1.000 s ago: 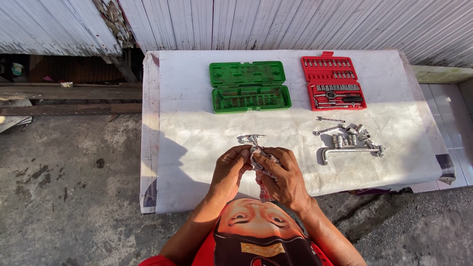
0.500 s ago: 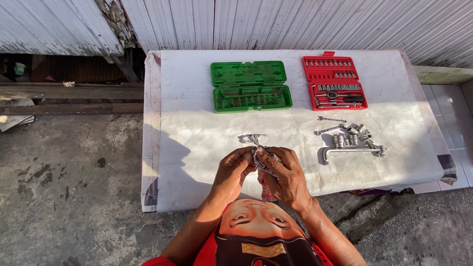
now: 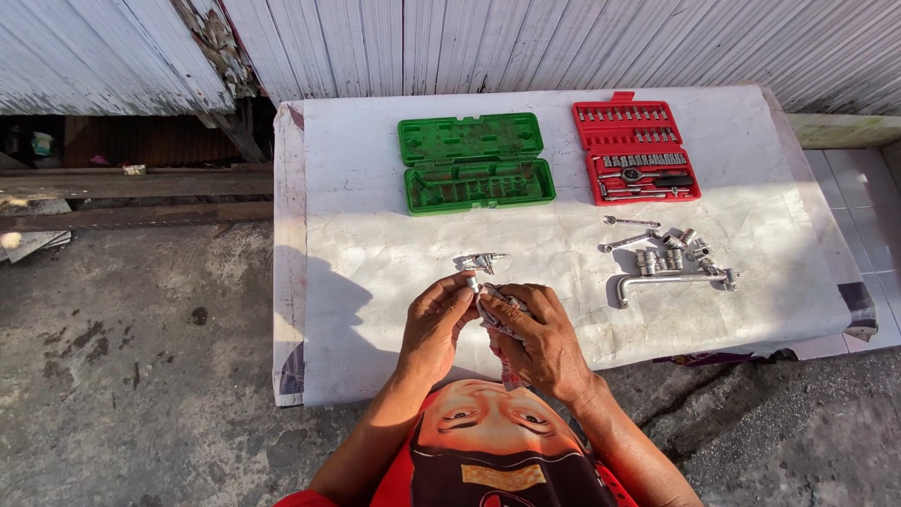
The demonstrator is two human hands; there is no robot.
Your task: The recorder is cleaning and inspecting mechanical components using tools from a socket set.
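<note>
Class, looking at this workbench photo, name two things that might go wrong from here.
The small metal piece pinched in the left hand might slip and fall off the near table edge. The loose sockets lying beside the open red case could roll away or get mixed up.

White-covered bench [image 3: 375,244] on concrete ground. Open green case [image 3: 475,161] near the far edge at centre, open red socket case [image 3: 636,152] toward the far right corner. Loose sockets and metal bars [image 3: 668,257] by the right edge, small metal parts [image 3: 481,261] near the front centre.

Two open cases lie at the table's [image 3: 357,188] far edge: empty case [image 3: 475,161] left, socket case [image 3: 635,150] right. Loose sockets [image 3: 668,252] lie before the socket case.
</note>
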